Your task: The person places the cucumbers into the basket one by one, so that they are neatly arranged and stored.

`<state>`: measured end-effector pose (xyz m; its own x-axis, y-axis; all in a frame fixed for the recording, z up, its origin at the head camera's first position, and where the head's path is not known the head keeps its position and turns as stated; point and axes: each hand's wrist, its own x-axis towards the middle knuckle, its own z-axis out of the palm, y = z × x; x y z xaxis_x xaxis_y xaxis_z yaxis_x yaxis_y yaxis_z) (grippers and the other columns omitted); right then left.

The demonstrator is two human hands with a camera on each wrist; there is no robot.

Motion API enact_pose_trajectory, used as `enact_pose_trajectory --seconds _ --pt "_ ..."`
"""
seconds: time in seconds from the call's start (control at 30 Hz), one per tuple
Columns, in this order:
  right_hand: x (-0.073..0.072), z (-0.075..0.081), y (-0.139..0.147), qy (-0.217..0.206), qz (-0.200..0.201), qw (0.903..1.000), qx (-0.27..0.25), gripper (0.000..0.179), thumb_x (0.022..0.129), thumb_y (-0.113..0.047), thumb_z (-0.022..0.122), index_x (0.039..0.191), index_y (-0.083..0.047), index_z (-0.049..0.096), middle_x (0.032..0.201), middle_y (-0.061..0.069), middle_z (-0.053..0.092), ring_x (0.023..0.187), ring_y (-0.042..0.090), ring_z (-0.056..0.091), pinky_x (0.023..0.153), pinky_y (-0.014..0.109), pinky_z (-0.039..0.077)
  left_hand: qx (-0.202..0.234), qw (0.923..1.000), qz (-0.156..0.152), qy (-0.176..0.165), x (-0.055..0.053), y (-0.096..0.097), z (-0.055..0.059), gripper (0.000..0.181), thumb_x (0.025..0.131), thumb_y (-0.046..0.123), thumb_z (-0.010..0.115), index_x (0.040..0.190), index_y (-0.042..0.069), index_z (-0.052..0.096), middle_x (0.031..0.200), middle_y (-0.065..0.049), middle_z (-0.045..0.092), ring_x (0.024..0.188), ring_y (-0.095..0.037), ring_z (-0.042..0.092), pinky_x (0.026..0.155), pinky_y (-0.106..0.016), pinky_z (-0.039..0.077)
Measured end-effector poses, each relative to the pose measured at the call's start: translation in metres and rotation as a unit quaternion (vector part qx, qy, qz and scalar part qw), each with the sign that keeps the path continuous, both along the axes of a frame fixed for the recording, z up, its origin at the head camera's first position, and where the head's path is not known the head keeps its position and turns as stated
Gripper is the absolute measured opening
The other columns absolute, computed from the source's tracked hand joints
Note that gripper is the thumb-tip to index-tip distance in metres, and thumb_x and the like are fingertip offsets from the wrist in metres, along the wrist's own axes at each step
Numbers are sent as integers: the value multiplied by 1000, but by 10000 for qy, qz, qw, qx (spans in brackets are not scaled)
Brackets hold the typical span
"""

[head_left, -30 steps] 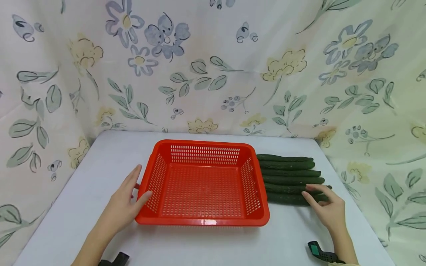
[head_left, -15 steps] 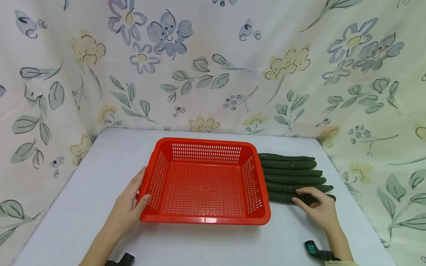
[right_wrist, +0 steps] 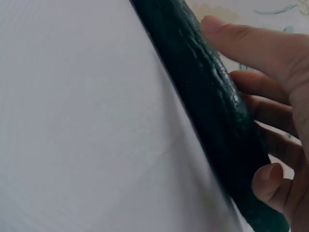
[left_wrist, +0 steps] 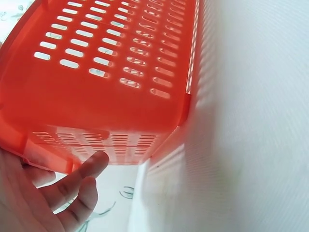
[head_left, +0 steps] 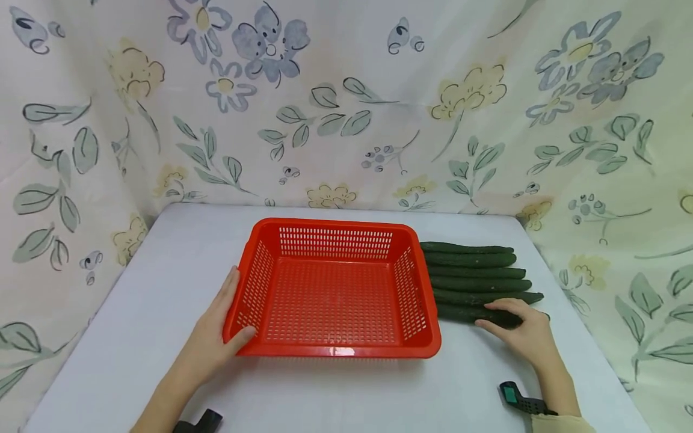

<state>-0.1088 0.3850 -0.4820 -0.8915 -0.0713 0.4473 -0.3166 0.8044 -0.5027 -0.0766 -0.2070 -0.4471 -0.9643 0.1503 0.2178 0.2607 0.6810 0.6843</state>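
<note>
A red plastic basket (head_left: 332, 350) with slotted walls sits mid-table. My left hand (head_left: 208, 337) grips its left side near the front corner, thumb over the rim and fingers outside; in the left wrist view, some fingers (left_wrist: 72, 186) show bent below the rim. Right of the basket, several dark green cucumbers (head_left: 476, 284) lie side by side, their left ends hidden behind it. My right hand (head_left: 527, 334) holds the nearest cucumber (head_left: 460, 313) near its right end, thumb on the near side. The right wrist view shows digits on and around that cucumber (right_wrist: 203, 96).
A white-covered table (head_left: 352, 397) lies under everything. Floral cloth (head_left: 335, 120) hangs behind it and at both sides. A black device (head_left: 200, 422) shows by the left wrist, and a black strap (head_left: 522, 400) is on the right wrist.
My left hand has moved right, from beside the basket onto its rim. The right hand has shifted slightly left and taken hold of the nearest cucumber. The head view has shifted a little.
</note>
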Motion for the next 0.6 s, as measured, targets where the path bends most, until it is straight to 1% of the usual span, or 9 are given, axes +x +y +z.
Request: enact_pose_trajectory --seconds 0.1,0.23,0.33,0.43,0.5,0.57,0.6 --pt "2 5 1 -361 -98 9989 297 37 68 -24 102 99 -19 84 105 3 76 104 -14 53 93 7 38 -91 9999 -12 -142 0 0 1 112 90 39 79 173 20 6 179 -5 10 156 -48 29 102 -72 48" --pt "2 9 -1 -646 -142 9959 612 36 71 -31 101 101 -20 85 107 0 74 104 6 61 91 30 49 -168 9990 -107 -390 0 -3 4 128 82 47 87 172 24 0 180 -4 6 155 -50 31 101 -73 48" --pt "3 10 -4 -820 -155 9943 660 34 74 -33 99 103 -21 85 108 -1 75 105 21 66 91 45 53 -232 9984 -172 -495 1 -6 4 138 75 51 92 172 27 -2 180 1 2 154 -50 33 101 -74 49" --pt "3 10 -5 -949 -186 9931 666 34 76 -35 97 103 -20 84 109 1 77 107 32 69 92 54 53 -287 9981 -247 -477 1 -8 2 146 67 52 97 172 28 -2 180 4 0 153 -49 35 99 -72 51" --pt "4 11 -5 -1003 -244 9923 691 35 76 -36 97 104 -19 84 109 2 78 108 35 69 93 56 53 -270 9982 -304 -445 -1 -9 0 149 64 50 98 172 28 -1 180 3 1 151 -49 38 97 -70 54" --pt "4 11 -3 -1021 -276 9921 681 36 76 -36 97 104 -19 85 109 2 78 109 34 69 93 55 53 -252 9981 -341 -438 -2 -9 -1 150 63 50 99 172 28 -2 180 2 1 150 -49 39 96 -69 55" --pt "3 11 -2 -1029 -282 9921 663 36 75 -37 98 104 -20 85 109 1 78 108 32 69 93 52 53 -243 9981 -342 -445 -2 -9 -2 150 63 50 99 172 28 -2 180 2 1 150 -49 39 95 -69 56"
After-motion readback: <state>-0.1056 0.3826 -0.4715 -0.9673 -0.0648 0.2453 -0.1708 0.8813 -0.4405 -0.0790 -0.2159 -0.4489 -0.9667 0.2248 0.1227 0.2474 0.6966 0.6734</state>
